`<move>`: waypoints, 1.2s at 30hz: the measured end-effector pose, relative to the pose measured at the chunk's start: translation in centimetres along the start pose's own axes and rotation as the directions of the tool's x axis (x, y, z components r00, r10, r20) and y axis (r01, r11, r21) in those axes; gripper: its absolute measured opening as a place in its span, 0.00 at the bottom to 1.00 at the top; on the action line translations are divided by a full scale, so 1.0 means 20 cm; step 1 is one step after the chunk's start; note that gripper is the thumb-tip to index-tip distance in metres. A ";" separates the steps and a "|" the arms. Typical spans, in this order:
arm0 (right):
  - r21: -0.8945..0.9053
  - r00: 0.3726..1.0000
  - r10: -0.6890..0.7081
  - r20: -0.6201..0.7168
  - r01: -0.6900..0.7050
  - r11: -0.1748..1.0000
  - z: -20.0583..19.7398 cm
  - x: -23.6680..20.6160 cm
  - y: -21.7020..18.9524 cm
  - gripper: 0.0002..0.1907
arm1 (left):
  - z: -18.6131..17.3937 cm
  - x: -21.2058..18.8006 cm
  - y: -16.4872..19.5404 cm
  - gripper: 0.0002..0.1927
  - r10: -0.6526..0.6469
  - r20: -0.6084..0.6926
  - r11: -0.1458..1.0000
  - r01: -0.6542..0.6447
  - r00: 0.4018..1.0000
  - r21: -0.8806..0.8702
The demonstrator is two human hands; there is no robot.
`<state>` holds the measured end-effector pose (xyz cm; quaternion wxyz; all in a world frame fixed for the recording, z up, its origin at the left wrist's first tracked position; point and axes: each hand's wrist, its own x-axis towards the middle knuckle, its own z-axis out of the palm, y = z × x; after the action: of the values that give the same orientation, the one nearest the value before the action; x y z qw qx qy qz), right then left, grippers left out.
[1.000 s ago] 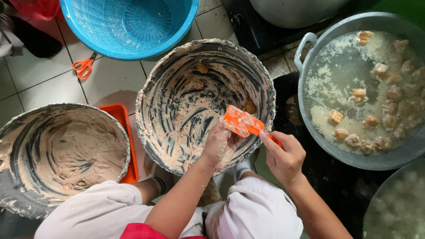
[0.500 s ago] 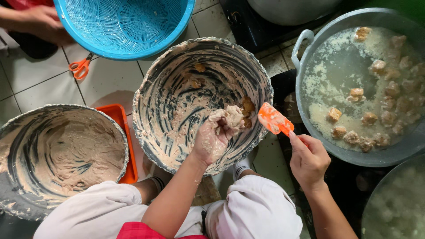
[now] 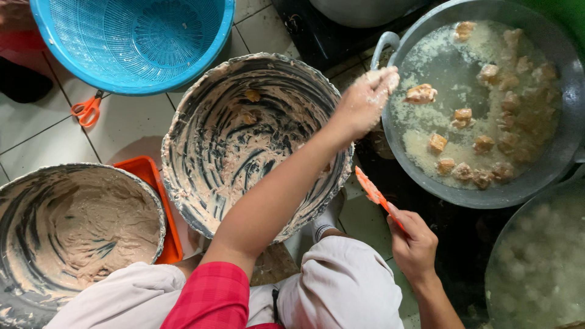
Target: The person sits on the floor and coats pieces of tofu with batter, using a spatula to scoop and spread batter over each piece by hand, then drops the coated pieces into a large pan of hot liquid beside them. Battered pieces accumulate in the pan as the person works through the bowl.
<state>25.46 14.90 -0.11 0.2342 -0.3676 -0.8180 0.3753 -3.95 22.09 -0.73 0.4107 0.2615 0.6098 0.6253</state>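
Note:
My left hand (image 3: 364, 100), coated in pale paste, reaches over the near rim of a big grey wok (image 3: 390, 152) of frothy oil with several browned pieces floating in it. Its fingers are bunched around a lump of paste (image 3: 384, 77), close to a floating piece (image 3: 420, 93). My right hand (image 3: 414, 244) is low at the right and grips an orange scraper (image 3: 373, 189) with the blade pointing up-left. Under my left forearm stands a large metal bowl (image 3: 201, 109), smeared with streaks of paste and nearly scraped out.
A second metal bowl (image 3: 73, 225) with paste stands at lower left, beside an orange tray (image 3: 159, 183). A blue basket (image 3: 131, 36) and orange scissors (image 3: 87, 109) lie on the tiled floor above. Another pan (image 3: 536, 262) of pale pieces is at lower right. My knees fill the bottom.
My left hand took a lump of paste off the scraper, then swung right from the smeared bowl to the wok's rim. My right hand drew the scraper back and lower.

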 end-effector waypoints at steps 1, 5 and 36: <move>0.010 0.999 0.028 -0.018 -0.028 1.000 -0.01 -0.02 0.01 0.16 | -0.02 0.03 0.00 0.25 0.132 -0.012 0.985 -0.130 0.991 0.111; 0.071 0.952 0.297 -0.077 -0.292 0.954 -0.04 -0.10 0.07 0.18 | -0.30 -0.08 -0.18 0.22 0.074 -0.194 0.822 0.050 0.978 0.568; -0.581 0.604 0.166 0.779 0.597 0.553 1.05 1.09 -0.61 0.12 | -1.23 -1.03 -0.31 0.15 0.021 -0.746 0.919 0.281 0.666 0.277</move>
<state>-7.05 17.17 -0.95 -0.2780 -0.1177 -0.9523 0.0435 -12.37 -9.01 -6.23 0.1181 0.0147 0.8463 0.5193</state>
